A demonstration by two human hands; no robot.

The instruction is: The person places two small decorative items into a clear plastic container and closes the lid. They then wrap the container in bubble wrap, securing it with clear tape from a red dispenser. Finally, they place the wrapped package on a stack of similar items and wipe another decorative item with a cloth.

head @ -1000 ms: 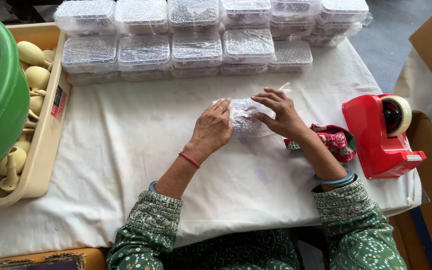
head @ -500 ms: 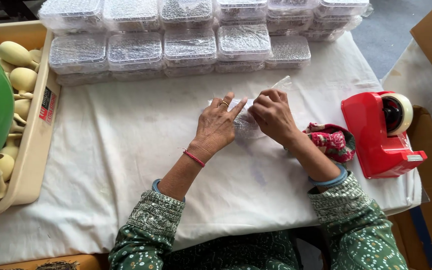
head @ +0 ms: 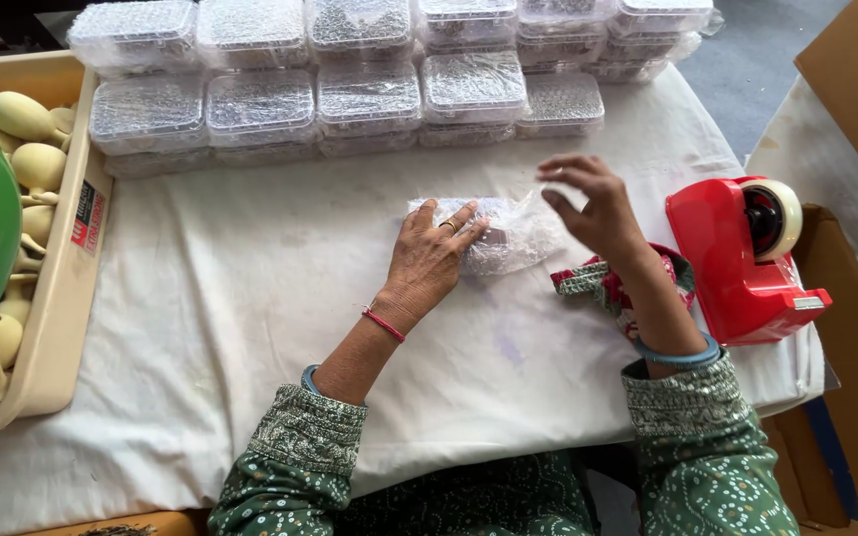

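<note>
Head view: I see my left hand (head: 432, 260) flat on a bubble-wrapped bundle (head: 508, 233) mid-cloth (head: 250, 298). My right hand (head: 593, 203) hovers open, empty. Wrapping looks nearly done, untaped; the tape dispenser (head: 742, 258) waits right.

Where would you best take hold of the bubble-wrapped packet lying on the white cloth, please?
Probably at its free right end. The bubble-wrapped packet lies flat and lengthwise across the white cloth, and the left hand presses down on its left half. The right hand hovers open just above the right end, so coming from the right and above, pinching across the narrow width, seems easiest.
</note>
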